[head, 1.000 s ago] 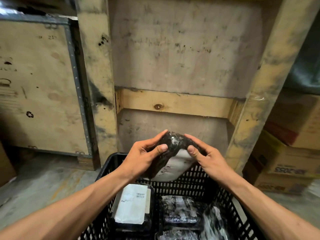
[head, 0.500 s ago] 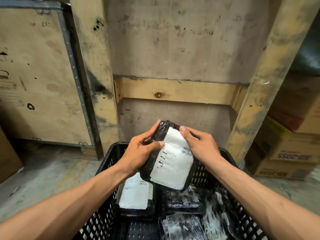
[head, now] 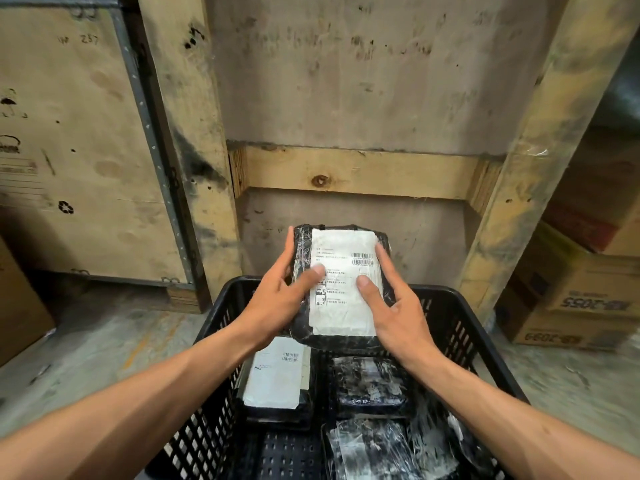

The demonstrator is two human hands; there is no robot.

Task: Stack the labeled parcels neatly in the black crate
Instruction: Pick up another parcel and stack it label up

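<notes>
I hold a black-wrapped parcel (head: 343, 251) with a white shipping label facing up, above the far end of the black crate (head: 460, 327). My left hand (head: 277, 303) grips its left edge with the thumb on the label. My right hand (head: 391, 306) grips the right edge, thumb also on the label. Inside the crate, a labeled parcel (head: 277, 375) lies label-up at the far left. Two shiny black-wrapped parcels lie beside it, one at the far right (head: 367, 382) and one nearer (head: 367, 448), labels not showing.
A large wooden crate (head: 346, 98) stands right behind the black crate. A plywood box (head: 76, 150) is at the left. Stacked cardboard cartons (head: 581, 299) sit at the right. The floor is bare concrete (head: 86, 348).
The parcel has been turned over from black side up to label side up and straightened. Both hands have shifted to its side edges, above the crate's far end.
</notes>
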